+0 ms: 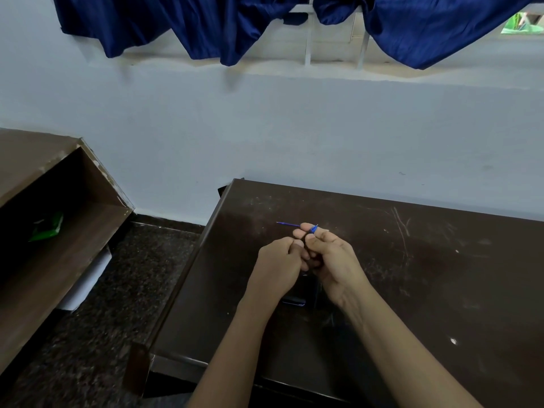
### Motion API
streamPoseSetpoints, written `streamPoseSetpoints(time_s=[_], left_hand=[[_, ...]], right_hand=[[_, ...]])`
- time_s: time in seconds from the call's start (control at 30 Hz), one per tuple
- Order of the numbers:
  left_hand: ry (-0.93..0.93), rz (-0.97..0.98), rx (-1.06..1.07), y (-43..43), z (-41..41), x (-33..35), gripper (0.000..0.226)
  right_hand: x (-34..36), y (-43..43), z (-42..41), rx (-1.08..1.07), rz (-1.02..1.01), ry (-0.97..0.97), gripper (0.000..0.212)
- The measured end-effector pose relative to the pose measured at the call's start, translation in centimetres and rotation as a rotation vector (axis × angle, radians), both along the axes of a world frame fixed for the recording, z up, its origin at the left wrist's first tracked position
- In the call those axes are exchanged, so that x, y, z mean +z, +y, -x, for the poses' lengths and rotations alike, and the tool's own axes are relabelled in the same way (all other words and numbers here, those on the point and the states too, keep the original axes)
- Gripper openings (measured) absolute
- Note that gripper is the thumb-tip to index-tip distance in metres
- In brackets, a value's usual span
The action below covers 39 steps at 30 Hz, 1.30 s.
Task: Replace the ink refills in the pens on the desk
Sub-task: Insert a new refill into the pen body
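Both hands meet above the dark brown desk (pixel 412 260). My right hand (pixel 335 260) pinches a thin blue ink refill (pixel 288 224) between thumb and fingertips. Its pointed end sticks out to the left, and a small blue piece (pixel 314 229) shows at the fingertips. My left hand (pixel 275 267) is curled shut against the right one. It grips a dark pen part (pixel 304 245) that is mostly hidden between the fingers. Neither hand touches the desk.
A dark flat object (pixel 294 301) lies on the desk under my wrists, partly hidden. A brown shelf unit (pixel 44 201) holding a green packet (pixel 47 228) stands at the left across a strip of dark floor. The wall and blue curtains (pixel 206 28) are behind the desk.
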<state>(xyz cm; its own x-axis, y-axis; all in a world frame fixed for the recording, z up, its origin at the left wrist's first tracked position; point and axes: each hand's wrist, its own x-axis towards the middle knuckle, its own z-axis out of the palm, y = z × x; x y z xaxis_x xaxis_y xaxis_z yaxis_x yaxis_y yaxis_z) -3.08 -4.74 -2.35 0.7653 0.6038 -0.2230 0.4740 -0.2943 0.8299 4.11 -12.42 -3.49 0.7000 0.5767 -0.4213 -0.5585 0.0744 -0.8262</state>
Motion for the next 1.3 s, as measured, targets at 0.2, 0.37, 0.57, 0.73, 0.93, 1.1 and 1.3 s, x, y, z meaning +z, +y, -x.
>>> streamPoseSetpoints(time_s=[0.2,0.37,0.57,0.73,0.93,1.1,1.3], left_hand=[[-0.03,-0.018,-0.014,0.0,0.3,0.0,0.027],[0.006,-0.054,-0.012,0.3,0.4,0.0,0.025],[0.021,-0.036,-0.03,0.4,0.6,-0.2,0.024],[0.023,-0.037,-0.017,0.7,0.7,-0.3,0.025],[0.043,-0.074,-0.057,0.6,0.7,-0.2,0.021],[0.042,-0.08,-0.052,0.6,0.9,-0.3,0.022],[0.044,-0.092,-0.072,0.7,1.2,-0.2,0.019]], right_hand=[[-0.4,-0.1,-0.1,0.073,0.02,-0.02,0.019],[0.0,0.0,-0.2,0.023,-0.051,0.082,0.02],[-0.7,-0.1,-0.1,0.078,0.073,-0.054,0.01],[-0.4,0.0,-0.3,0.086,0.008,-0.003,0.018],[-0.5,-0.1,-0.2,0.05,0.026,0.016,0.014],[-0.3,-0.1,-0.4,0.083,-0.019,0.073,0.026],[-0.8,-0.1,-0.1,0.125,0.098,-0.038,0.004]])
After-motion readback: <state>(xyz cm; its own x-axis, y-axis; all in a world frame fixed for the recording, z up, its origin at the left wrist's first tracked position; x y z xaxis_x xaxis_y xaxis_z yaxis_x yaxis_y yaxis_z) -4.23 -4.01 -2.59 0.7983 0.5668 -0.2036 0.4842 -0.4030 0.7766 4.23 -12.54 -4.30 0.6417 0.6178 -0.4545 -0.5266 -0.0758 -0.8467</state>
